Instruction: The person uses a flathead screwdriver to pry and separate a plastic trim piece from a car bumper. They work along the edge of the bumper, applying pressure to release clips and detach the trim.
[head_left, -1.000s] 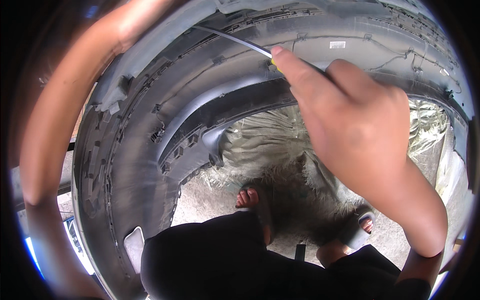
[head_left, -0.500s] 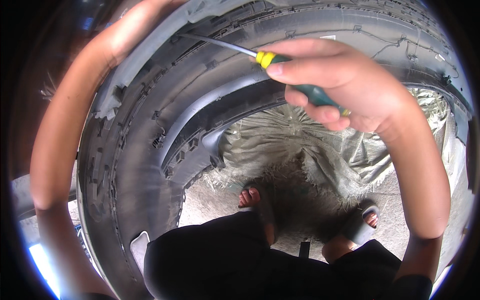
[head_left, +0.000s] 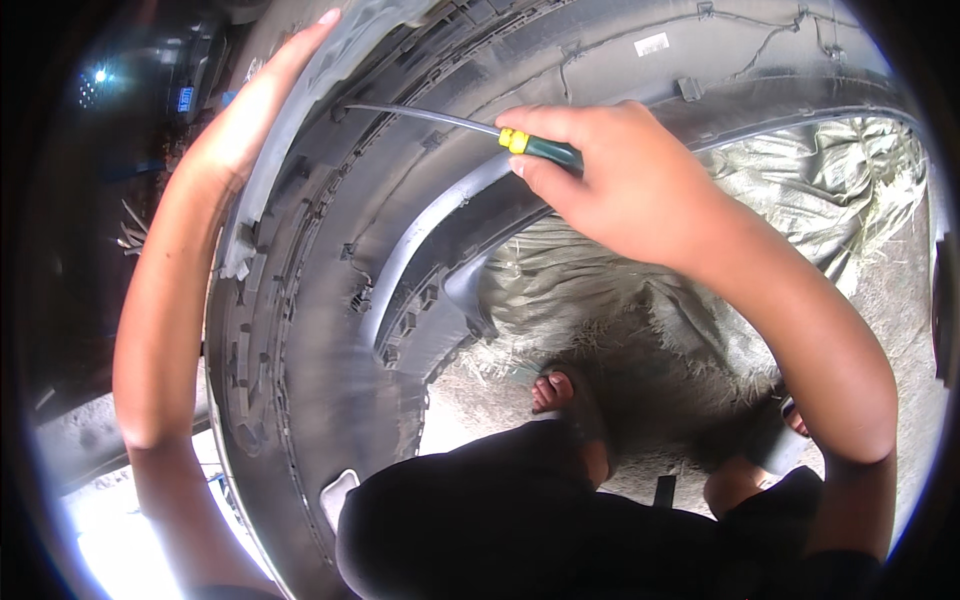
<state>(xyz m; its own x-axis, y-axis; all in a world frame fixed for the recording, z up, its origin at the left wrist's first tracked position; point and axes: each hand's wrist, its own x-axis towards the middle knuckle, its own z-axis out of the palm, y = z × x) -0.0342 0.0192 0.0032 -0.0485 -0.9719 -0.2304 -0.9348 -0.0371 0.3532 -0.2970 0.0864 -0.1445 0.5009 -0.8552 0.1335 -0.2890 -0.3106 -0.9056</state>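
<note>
A screwdriver with a green and yellow handle (head_left: 548,150) is in my right hand (head_left: 640,185), fingers closed round the grip, thumb and forefinger near the yellow collar. Its long metal shaft points left, and the tip touches the inner side of a dark plastic car bumper (head_left: 310,330) near a grey strip (head_left: 292,130) along the edge. Over on the left, my left hand (head_left: 270,100) holds the bumper's outer edge; one finger lies stretched along the strip, and the others are hidden behind it.
A thin wiring harness (head_left: 770,50) with clips runs along the bumper's far inner wall. Pale woven sacking (head_left: 590,270) lies on the concrete floor inside the curve. My sandalled feet (head_left: 553,392) stand there. Dark clutter fills the far left.
The view has shifted, so the bumper sits farther right. My right hand has turned, its back now facing up, with the screwdriver still at the strip. More of my left hand shows.
</note>
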